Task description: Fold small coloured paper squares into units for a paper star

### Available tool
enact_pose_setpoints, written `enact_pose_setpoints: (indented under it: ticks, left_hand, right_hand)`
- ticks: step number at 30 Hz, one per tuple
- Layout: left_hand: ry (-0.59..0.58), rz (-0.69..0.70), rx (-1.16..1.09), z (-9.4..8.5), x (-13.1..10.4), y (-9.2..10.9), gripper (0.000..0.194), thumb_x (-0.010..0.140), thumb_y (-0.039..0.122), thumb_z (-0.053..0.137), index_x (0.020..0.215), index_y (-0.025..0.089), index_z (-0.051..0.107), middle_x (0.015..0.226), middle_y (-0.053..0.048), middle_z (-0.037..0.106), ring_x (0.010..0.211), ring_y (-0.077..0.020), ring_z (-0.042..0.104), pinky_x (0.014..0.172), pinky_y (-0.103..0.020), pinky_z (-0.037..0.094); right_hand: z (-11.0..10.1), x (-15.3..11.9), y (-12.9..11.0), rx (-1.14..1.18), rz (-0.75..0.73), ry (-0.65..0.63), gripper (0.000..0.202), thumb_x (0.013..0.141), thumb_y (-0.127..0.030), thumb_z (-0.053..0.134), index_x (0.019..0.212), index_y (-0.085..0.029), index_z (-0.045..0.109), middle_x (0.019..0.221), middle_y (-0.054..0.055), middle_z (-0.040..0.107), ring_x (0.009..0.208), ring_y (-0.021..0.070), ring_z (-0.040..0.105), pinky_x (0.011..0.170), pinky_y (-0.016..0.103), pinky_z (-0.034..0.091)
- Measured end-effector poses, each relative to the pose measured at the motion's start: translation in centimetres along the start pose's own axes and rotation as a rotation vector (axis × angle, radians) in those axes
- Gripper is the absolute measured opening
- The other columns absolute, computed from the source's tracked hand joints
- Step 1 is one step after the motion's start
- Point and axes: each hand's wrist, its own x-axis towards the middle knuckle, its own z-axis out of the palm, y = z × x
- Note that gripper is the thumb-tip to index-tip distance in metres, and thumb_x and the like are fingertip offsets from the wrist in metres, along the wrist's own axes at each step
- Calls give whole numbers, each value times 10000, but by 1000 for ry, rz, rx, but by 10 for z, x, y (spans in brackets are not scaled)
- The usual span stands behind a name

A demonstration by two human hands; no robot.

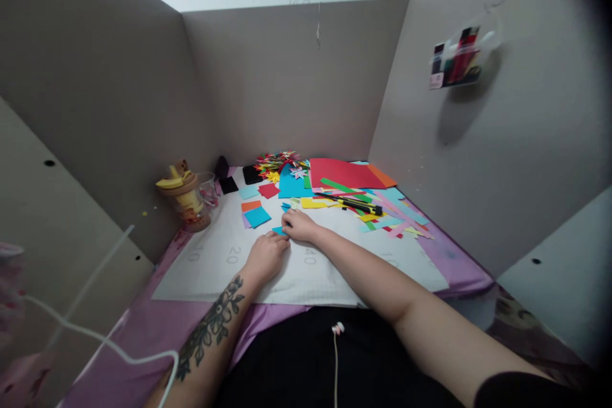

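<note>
A small blue piece of paper lies on the white sheet, partly covered by my fingers. My left hand rests low on the sheet, its curled fingertips pressing on the paper's near edge. From the right, my right hand meets it with bent fingers pinching the same paper's right side. Just beyond my right fingertips is another small folded blue piece. To the left sit squares of blue paper and orange paper. The fingertips' exact hold is too small to make out.
Behind lie folded paper stars, red sheets and a black-and-yellow utility knife among coloured strips. A yellow-lidded cup stands left. Grey panels enclose the table; a white cable hangs at lower left.
</note>
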Motion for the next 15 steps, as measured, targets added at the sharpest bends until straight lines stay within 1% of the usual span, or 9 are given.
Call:
enact_pose_setpoints:
  ticks: [4,8,11,15]
  left_hand:
    - [-19,-37,27,-3,-1,5,287,842,125,412,987,184,653,994,-86,658,954,-222,520,812,-355,393]
    - [-40,-27,59,-6,-6,11,294,840,113,407,1033,173,621,979,-91,656,946,-234,515,788,-362,378]
    - [-57,-26,78,-8,-9,14,301,832,103,413,1055,176,603,997,-85,653,942,-237,514,771,-361,371]
    - [-78,-50,89,-8,-10,16,301,842,121,409,1081,165,587,968,-90,655,932,-232,513,777,-358,364]
  right_hand:
    - [-2,-2,1,18,75,67,166,741,-286,603,864,-191,545,912,46,532,878,196,463,750,292,355]
    - [-6,-3,-1,-17,155,118,223,756,-306,600,930,-191,522,968,68,514,957,221,430,787,324,348]
    - [-8,-2,-1,-48,190,132,229,762,-316,598,938,-192,520,982,74,504,980,229,416,808,338,343]
    - [-6,0,2,-70,218,171,203,772,-309,592,920,-190,520,973,74,502,968,229,425,813,344,351]
